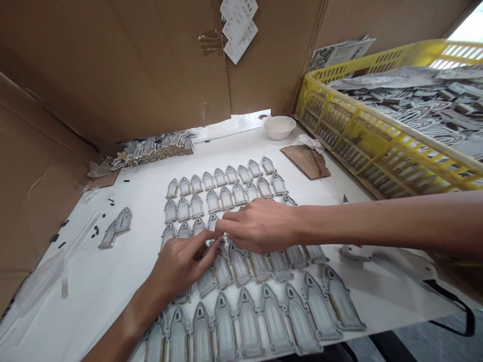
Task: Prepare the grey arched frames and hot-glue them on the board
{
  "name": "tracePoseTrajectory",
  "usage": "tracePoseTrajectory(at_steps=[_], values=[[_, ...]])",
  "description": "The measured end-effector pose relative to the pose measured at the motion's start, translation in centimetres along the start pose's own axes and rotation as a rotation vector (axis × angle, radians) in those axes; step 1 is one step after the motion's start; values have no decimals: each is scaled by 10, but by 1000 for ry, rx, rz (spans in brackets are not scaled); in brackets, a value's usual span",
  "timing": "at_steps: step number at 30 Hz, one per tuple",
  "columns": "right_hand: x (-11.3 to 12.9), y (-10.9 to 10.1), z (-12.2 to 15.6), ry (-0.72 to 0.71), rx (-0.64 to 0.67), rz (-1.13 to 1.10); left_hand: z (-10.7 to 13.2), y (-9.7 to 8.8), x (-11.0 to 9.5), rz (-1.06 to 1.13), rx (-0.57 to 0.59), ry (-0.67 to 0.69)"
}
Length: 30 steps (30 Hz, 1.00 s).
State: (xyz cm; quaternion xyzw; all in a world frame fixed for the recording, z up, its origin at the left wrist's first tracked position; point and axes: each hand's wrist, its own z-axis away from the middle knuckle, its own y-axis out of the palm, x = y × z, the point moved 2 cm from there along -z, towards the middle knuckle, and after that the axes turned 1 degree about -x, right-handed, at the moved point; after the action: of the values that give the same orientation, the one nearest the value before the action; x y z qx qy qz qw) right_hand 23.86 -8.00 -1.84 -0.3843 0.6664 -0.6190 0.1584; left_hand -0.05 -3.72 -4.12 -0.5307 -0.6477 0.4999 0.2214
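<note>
Several rows of grey, arched window-shaped pieces [247, 322] lie side by side on the white tabletop [139, 271]. Over the middle rows my two hands meet, fingertips almost touching. My left hand [184, 259] comes from the lower left, thumb and forefinger pinched together. From the right reaches my right hand [260, 226], its fingers curled and closed just above an arched piece. Whatever is between the fingertips is too small or hidden to make out. Both hands cover parts of the pieces beneath them.
A yellow plastic crate [339, 136] full of similar pieces stands at right. Behind are a white bowl [279, 127], a cardboard scrap [307, 161] and stacked pieces [162, 148]. Two overlapping pieces [116, 229] and black bits lie left. A white-handled tool [403, 264] lies below my right forearm.
</note>
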Motion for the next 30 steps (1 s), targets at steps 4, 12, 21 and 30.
tracePoseTrajectory(at_steps=[4,12,21,30], values=[[0,2,0,-1,22,8,1,1,0,-10,-4,15],[0,2,0,-7,38,21,1,0,0,-11,4,16],[1,2,-1,-6,43,18,1,1,0,-16,-10,24],[1,5,0,-41,76,42,0,0,1,-28,4,34]])
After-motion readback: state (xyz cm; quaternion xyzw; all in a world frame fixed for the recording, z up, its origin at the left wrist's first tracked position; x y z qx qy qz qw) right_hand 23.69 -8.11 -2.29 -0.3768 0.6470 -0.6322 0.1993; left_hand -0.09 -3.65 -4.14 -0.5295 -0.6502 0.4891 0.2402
